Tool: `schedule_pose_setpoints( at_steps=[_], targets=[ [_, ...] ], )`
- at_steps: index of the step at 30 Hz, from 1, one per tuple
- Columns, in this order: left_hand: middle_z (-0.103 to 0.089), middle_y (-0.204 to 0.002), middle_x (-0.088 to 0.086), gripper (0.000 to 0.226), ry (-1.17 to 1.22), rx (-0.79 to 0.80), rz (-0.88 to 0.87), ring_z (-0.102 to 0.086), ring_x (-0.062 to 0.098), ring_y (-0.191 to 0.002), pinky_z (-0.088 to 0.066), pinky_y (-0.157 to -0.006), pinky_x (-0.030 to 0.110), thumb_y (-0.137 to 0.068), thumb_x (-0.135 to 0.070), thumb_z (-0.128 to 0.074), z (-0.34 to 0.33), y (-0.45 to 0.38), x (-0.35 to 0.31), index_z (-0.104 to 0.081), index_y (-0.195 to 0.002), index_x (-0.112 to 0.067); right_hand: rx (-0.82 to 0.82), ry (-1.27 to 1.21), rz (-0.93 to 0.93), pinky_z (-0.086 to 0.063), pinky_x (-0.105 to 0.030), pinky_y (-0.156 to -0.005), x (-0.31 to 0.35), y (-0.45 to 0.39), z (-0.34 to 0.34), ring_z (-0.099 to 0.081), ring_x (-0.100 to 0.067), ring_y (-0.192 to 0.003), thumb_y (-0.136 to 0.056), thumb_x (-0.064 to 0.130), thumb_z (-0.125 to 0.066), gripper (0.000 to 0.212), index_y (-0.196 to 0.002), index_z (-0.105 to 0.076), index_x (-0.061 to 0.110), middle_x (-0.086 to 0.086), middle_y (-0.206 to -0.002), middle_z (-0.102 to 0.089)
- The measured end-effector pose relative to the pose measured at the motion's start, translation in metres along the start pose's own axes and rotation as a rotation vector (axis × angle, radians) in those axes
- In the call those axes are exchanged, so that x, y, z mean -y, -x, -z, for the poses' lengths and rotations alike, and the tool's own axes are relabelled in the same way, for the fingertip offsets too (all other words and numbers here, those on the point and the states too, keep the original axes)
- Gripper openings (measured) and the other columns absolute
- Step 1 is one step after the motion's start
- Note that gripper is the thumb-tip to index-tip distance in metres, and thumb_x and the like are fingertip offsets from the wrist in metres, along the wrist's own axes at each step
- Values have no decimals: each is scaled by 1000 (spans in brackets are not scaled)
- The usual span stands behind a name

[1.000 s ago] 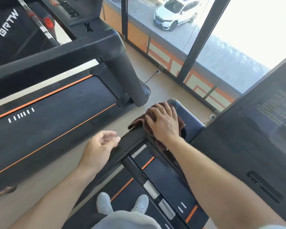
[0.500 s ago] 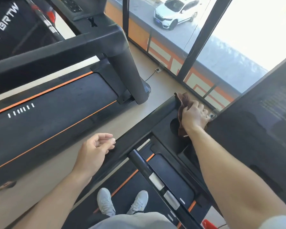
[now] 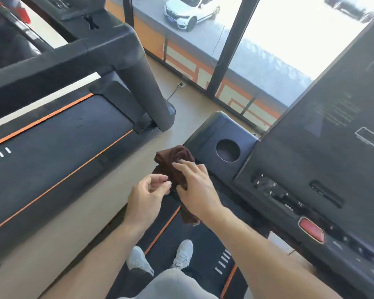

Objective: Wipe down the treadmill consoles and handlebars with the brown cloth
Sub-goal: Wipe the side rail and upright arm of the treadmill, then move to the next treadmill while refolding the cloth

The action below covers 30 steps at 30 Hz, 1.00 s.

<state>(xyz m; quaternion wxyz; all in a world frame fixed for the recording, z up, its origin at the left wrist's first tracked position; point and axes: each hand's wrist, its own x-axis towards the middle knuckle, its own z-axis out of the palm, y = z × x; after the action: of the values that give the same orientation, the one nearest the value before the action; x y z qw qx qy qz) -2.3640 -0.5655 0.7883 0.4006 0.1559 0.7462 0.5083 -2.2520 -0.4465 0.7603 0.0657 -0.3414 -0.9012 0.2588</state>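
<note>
The brown cloth point(image 3: 175, 160) is bunched up in my right hand point(image 3: 195, 188), which grips it above the left handlebar; one end hangs below the hand. My left hand point(image 3: 148, 192) hovers just left of the cloth with loosely curled fingers, its fingertips beside the cloth's edge; I cannot tell whether they touch. The treadmill console point(image 3: 324, 134) rises to the right with a dark screen, a round cup holder point(image 3: 227, 150), number buttons point(image 3: 274, 190) and a red stop button point(image 3: 311, 231). The handlebar under my hands is mostly hidden.
A neighbouring treadmill stands to the left, with its thick black upright point(image 3: 143, 83) and orange-edged belt point(image 3: 63, 147). Beige floor point(image 3: 78, 212) separates the two machines. Tall windows point(image 3: 268, 39) run along the far side. My feet in pale shoes point(image 3: 183, 254) stand on the belt.
My right hand has drawn the cloth back from the console's far corner toward me and to the left. My left hand has lifted off the handlebar and come up beside the cloth.
</note>
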Motion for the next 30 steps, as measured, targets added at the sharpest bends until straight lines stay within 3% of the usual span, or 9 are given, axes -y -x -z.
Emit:
schedule_pose_setpoints(
  at_steps=[3, 7, 10, 13, 18, 22, 24, 26, 30],
  targets=[
    [-78, -90, -5, 7, -47, 42, -54, -74, 6, -87, -59, -91, 36, -94, -24, -69, -7, 3, 0, -72, -100, -27, 17, -104, -37, -42, -32, -108, -4, 32, -12, -46, -18, -121, -80, 8, -65, 63, -140, -59, 24, 9, -145, -55],
    [-78, -92, 0, 8, -34, 87, -38, -75, 9, -83, -61, -87, 34, -94, -19, -68, -14, 12, 4, -72, -101, -22, 80, 45, 75, -50, -29, -93, -10, 59, -6, -47, -21, -125, -79, 13, -56, 53, -130, -64, 27, 15, -136, -61],
    [-78, -88, -1, 7, -67, 102, -16, -76, 8, -80, -61, -86, 33, -93, -17, -71, -20, 29, 11, -73, -97, -21, 24, 179, 165, -57, -30, -84, -23, 72, -2, -56, -23, -122, -79, 28, -44, 42, -108, -75, 29, 15, -126, -68],
    [-78, -89, -6, 6, -81, 96, 37, -75, 8, -82, -59, -89, 33, -90, -21, -74, -25, 44, 30, -74, -95, -23, 58, 254, 167, -60, -39, -77, -40, 89, 2, -59, -24, -120, -70, 14, -66, 36, -100, -76, 32, 13, -126, -68],
    [-78, -91, -3, 8, -63, 61, 120, -74, 11, -86, -56, -78, 21, -91, -22, -74, -45, 81, 64, -73, -99, -21, 16, 260, 123, -55, -29, -69, -69, 135, 9, -66, -18, -108, -45, 4, -83, 56, -87, -75, 39, 19, -116, -71],
    [-77, -95, -3, 17, -47, 95, 242, -72, 15, -89, -56, -96, 45, -88, -33, -75, -78, 123, 100, -69, -102, -25, -41, 305, 53, -56, -34, -71, -83, 172, 14, -63, -20, -108, -46, -1, -84, 57, -87, -76, 38, 19, -113, -72],
    [-75, -101, -7, 33, -10, 95, 300, -71, 13, -96, -56, -98, 47, -81, -53, -71, -89, 144, 113, -67, -107, -32, -26, 211, 54, -55, -34, -76, -77, 188, 14, -61, -16, -109, -54, -2, -81, 54, -89, -77, 39, 20, -111, -72],
    [-71, -110, -8, 41, 79, 65, 384, -68, 13, -103, -58, -94, 45, -81, -69, -62, -97, 167, 119, -64, -110, -40, 61, -63, 28, -51, -26, -86, -64, 205, 13, -55, -3, -111, -69, -3, -72, 53, -93, -74, 44, 24, -111, -69],
    [-73, -114, -2, 48, 358, -8, 511, -69, 16, -105, -62, -83, 41, -87, -74, -54, -82, 207, 124, -65, -113, -36, 297, -539, -105, -56, -21, -85, -21, 238, 5, -65, 0, -104, -77, -5, -63, 59, -103, -69, 47, 22, -106, -71]
  ],
)
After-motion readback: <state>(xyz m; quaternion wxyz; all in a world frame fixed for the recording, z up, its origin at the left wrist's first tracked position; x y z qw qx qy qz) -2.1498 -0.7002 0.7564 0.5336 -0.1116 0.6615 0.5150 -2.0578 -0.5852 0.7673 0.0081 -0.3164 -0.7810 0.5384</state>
